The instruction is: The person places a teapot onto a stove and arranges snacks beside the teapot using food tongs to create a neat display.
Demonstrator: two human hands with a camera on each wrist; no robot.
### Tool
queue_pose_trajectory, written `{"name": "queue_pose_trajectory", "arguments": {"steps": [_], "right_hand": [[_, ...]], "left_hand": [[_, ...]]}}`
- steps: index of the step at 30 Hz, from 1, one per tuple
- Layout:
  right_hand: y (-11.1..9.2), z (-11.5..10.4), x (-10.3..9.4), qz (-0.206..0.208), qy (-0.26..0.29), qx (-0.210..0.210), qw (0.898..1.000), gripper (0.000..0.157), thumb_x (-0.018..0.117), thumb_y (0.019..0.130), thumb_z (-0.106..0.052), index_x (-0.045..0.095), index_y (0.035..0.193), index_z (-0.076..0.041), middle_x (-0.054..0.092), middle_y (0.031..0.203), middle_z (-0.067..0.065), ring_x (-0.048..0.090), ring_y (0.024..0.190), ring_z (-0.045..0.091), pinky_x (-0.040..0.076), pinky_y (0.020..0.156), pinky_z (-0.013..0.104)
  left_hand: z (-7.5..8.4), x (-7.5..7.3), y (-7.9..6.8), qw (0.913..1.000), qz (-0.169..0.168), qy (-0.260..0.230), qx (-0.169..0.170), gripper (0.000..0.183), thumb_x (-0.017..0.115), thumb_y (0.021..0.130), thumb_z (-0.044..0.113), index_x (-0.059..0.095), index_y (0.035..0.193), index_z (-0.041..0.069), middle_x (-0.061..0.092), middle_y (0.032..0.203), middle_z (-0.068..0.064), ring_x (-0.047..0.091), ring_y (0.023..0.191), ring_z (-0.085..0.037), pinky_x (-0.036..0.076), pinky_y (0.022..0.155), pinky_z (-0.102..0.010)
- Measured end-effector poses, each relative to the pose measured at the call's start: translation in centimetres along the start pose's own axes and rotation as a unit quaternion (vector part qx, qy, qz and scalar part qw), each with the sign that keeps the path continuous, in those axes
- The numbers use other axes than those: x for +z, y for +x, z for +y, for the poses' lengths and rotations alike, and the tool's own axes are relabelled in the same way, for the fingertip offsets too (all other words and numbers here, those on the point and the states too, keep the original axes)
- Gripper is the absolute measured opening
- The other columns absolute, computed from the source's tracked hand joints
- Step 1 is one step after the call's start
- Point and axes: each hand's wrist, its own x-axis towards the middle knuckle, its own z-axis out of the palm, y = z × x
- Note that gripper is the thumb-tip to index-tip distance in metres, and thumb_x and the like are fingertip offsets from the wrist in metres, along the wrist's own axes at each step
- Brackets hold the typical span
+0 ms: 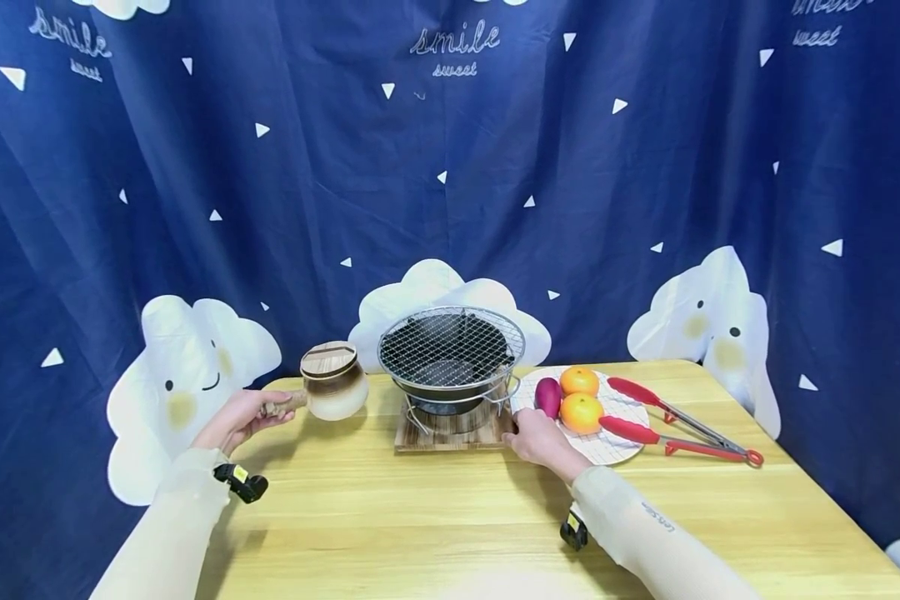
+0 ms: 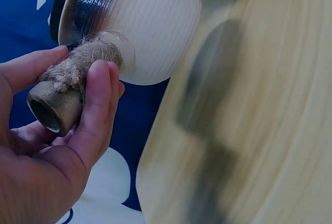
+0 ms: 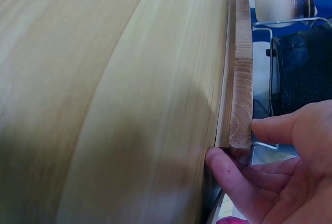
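Observation:
My left hand (image 1: 243,417) grips the twine-wrapped side handle (image 2: 78,68) of a brown-and-cream ceramic pot (image 1: 335,392). The pot hangs above the table, with a wooden lid (image 1: 328,358) on top. My right hand (image 1: 542,439) pinches the near right corner of a wooden base board (image 3: 243,68), thumb and fingers on its opposite faces. On the board stands a black tabletop grill (image 1: 450,406) with a round wire grate (image 1: 450,346). The right hand's fingertips are partly hidden in the head view.
Right of the grill lies a white plate (image 1: 607,452) with two oranges (image 1: 581,414) and a purple egg-shaped item (image 1: 548,397). Red-tipped tongs (image 1: 708,450) rest across the plate's edge onto the wooden table (image 1: 390,517). A blue curtain (image 1: 450,208) hangs behind.

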Motion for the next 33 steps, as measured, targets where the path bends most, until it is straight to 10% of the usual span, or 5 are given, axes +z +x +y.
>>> {"name": "queue_pose_trajectory", "arguments": {"steps": [33], "right_hand": [[0.1,-0.1,0.0,-0.005,-0.004,0.006,1.000,0.022,0.073,0.089,-0.024,0.063,0.078,-0.008,0.059,0.075,0.010,0.056,0.067,0.024,0.048,0.058,0.035]], "left_hand": [[7.9,1.8,-0.9,0.9998,0.010,-0.010,0.012,0.024,0.059,0.097,-0.001,0.071,0.079,0.009,0.070,0.083,-0.004,0.073,0.075,-0.015,0.063,0.078,-0.026]]}}
